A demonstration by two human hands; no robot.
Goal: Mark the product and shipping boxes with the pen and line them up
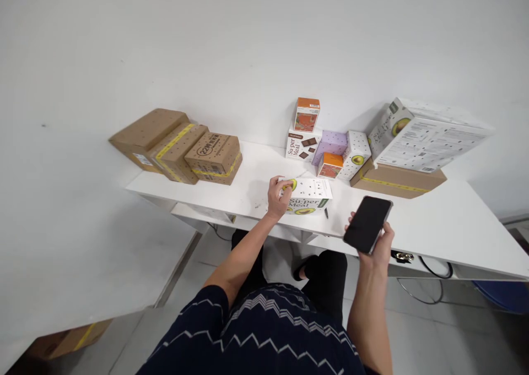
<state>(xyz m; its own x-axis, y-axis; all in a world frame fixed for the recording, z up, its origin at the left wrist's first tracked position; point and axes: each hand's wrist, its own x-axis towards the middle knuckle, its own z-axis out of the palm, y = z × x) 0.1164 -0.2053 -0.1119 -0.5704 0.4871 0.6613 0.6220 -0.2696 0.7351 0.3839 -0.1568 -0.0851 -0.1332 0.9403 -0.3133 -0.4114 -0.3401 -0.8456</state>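
A white Su-per Meal box with avocado pictures lies on its side near the front of the white table. At its left end is my left hand, its fingers curled and gripping the box's edge. My right hand holds a smartphone with a dark screen, tilted, in front of the table's edge. Just below the box's right end lies a small dark pen-like item.
Brown cartons with yellow tape stand at the left. Behind the box are orange boxes, a chocolate-picture box, a lilac box and a white avocado box. A large white box rests on a flat carton at the right.
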